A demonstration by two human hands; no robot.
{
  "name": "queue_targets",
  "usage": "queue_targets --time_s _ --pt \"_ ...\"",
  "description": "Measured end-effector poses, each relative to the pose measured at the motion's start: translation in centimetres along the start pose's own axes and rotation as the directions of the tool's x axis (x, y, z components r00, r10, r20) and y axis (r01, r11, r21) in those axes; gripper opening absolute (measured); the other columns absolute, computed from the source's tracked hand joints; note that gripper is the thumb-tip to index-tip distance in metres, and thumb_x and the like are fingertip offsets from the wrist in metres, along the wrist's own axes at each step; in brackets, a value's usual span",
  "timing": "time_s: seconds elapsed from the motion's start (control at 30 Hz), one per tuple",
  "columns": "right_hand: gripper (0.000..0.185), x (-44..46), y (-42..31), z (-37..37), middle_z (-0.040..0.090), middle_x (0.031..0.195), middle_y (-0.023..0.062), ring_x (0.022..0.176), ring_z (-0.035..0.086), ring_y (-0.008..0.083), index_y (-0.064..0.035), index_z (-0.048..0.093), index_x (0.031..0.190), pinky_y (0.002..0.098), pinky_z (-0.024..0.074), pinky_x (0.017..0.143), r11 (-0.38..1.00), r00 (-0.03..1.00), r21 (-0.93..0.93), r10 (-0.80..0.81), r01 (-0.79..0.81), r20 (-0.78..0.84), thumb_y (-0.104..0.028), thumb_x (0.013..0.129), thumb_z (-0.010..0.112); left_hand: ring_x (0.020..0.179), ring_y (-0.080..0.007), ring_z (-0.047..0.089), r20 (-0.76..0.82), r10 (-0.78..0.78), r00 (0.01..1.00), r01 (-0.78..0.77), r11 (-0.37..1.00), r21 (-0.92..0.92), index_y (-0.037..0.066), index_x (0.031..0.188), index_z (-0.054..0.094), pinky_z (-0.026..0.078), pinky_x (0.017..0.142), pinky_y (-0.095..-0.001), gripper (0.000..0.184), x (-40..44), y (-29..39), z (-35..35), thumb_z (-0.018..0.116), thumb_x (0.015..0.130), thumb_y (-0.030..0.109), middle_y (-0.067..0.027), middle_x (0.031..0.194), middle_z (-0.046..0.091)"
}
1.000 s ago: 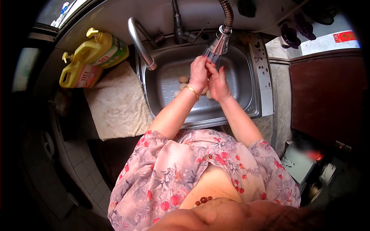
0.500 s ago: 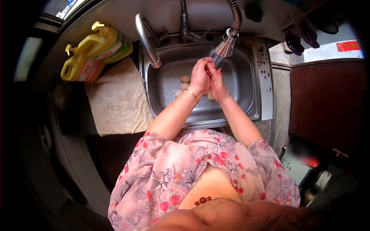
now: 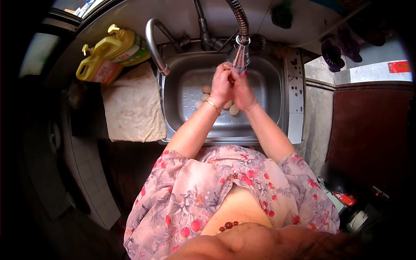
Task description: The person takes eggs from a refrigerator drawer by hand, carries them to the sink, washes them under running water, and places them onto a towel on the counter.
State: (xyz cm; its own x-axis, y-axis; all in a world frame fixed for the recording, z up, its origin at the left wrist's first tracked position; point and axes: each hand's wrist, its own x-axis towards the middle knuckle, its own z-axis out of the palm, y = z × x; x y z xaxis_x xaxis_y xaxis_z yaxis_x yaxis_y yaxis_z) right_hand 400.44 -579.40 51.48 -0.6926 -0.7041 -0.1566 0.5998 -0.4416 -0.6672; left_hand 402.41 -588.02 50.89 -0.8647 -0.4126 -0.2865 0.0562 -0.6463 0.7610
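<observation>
In the head view, the left hand [image 3: 222, 84] and right hand [image 3: 244, 92] meet, fingers curled, just below one spray head [image 3: 240, 54]; whether they enclose anything, I cannot tell; smooth, pale beige eggs [image 3: 234, 109], at least five visible, lie in the steel sink [image 3: 186, 71]; two yellow pump jugs [image 3: 126, 47] bear labels [image 3: 106, 71] apparently reading 立白.

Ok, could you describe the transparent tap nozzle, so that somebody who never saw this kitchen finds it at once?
Start at the rectangular grey metal sink. Near its far side, right of centre, a ribbed metal hose curves down to the transparent tap nozzle, close to the bare left hand and right hand. Unlike the smooth curved metal spout to its left, it looks see-through.
</observation>
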Motion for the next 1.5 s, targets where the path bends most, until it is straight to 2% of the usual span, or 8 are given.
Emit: queue_targets --time_s 0.2,0.37,0.67,0.77,1.03,1.2,1.3,1.5 --pt "0.041 1.2 1.2 -1.1 0.058 0.12 0.006 0.108 0.054 0.0158 -0.008 0.053 0.127 0.0296 0.0431 0.093 0.977 0.978 0.209 0.078 -0.037 -0.192 -0.033 0.094 0.052 0.077 -0.0145 0.052 -0.022 0.128 0.992 -0.117 0.955 0.272 0.003 0.102 0.053 0.045 0.074 -0.0277 0.023 -0.6 -0.2 1.0 0.049 0.093 0.023 -0.0053 0.083 0.056" --pt "0.026 3.3 2.2 -4.9 0.064 0.091 0.0069 0.081 0.061 0.0163 -0.0045 0.064 0.101 0.0313 0.0484 0.069 0.956 0.973 -0.27 0.055 -0.117 -0.226 -0.026 0.092 0.051 0.089 -0.0219 0.053 -0.011 0.349 0.937 -0.281 0.771 0.571 0.0 0.109 0.052 0.044 0.083 -0.0321 0.032 -0.7 -2.6 1.8 0.052 0.088 0.024 -0.0127 0.096 0.057" --pt "0.022 1.4 -0.8 -2.5 0.063 0.095 0.0248 0.086 0.059 0.0437 -0.0015 0.061 0.096 0.0409 0.0479 0.073 0.394 0.951 -0.899 -0.3 0.19 0.07 -0.019 0.091 0.048 0.075 -0.015 0.053 -0.187 -0.066 0.98 0.076 0.996 0.046 0.001 0.084 0.056 0.045 0.068 -0.0305 0.015 0.7 -0.9 2.3 0.048 0.088 0.014 -0.0069 0.08 0.057" --pt "0.017 2.3 0.4 -3.6 0.06 0.101 0.0254 0.091 0.058 0.043 -0.0008 0.054 0.097 0.042 0.0471 0.077 0.312 0.858 -0.838 -0.412 0.448 0.306 -0.014 0.091 0.047 0.068 -0.0156 0.053 -0.198 -0.236 0.951 0.215 0.969 -0.122 0.002 0.081 0.057 0.045 0.061 -0.0295 0.014 0.8 0.8 2.5 0.048 0.086 0.011 -0.0052 0.074 0.056" --pt "0.03 4.7 -0.2 -4.0 0.062 0.102 0.0223 0.094 0.059 0.0229 -0.0027 0.052 0.108 0.0366 0.0468 0.082 0.962 0.946 -0.271 -0.049 -0.042 -0.321 -0.027 0.09 0.052 0.066 -0.0144 0.053 -0.157 0.039 0.987 -0.023 0.995 0.101 -0.002 0.086 0.059 0.045 0.06 -0.0316 0.015 0.0 -0.7 5.2 0.05 0.086 0.01 -0.0041 0.074 0.057" --pt "0.047 5.0 -2.1 -3.9 0.063 0.105 0.0113 0.098 0.058 0.0204 0.0009 0.049 0.121 0.0334 0.0455 0.089 0.425 0.99 -0.902 -0.067 -0.082 -0.121 -0.027 0.085 0.059 0.07 -0.0194 0.054 -0.246 -0.119 0.962 0.13 0.991 0.032 -0.004 0.083 0.056 0.047 0.062 -0.0378 0.015 3.0 -1.5 2.1 0.052 0.084 0.011 -0.0114 0.078 0.059" --pt "0.04 4.5 -3.6 -2.2 0.064 0.098 0.0086 0.09 0.062 0.0233 -0.0012 0.051 0.117 0.0356 0.0484 0.086 0.785 0.999 -0.619 -0.007 -0.02 -0.042 -0.02 0.083 0.06 0.077 -0.0234 0.056 -0.254 -0.21 0.944 0.142 0.955 -0.262 -0.001 0.086 0.053 0.049 0.069 -0.0404 0.02 3.1 0.1 3.2 0.046 0.087 0.018 -0.0127 0.085 0.058" --pt "0.018 6.2 -3.3 -4.6 0.054 0.07 -0.0037 0.047 0.041 0.0045 -0.0089 0.06 0.098 0.0203 0.0324 0.039 0.928 0.927 -0.006 0.372 -0.373 -0.056 -0.023 0.089 0.054 0.057 -0.0188 0.05 0.213 -0.295 0.931 0.363 0.799 -0.479 0.006 0.094 0.055 0.042 0.049 -0.0319 0.019 3.7 -0.9 0.1 0.039 0.086 0.002 -0.0081 0.074 0.053"
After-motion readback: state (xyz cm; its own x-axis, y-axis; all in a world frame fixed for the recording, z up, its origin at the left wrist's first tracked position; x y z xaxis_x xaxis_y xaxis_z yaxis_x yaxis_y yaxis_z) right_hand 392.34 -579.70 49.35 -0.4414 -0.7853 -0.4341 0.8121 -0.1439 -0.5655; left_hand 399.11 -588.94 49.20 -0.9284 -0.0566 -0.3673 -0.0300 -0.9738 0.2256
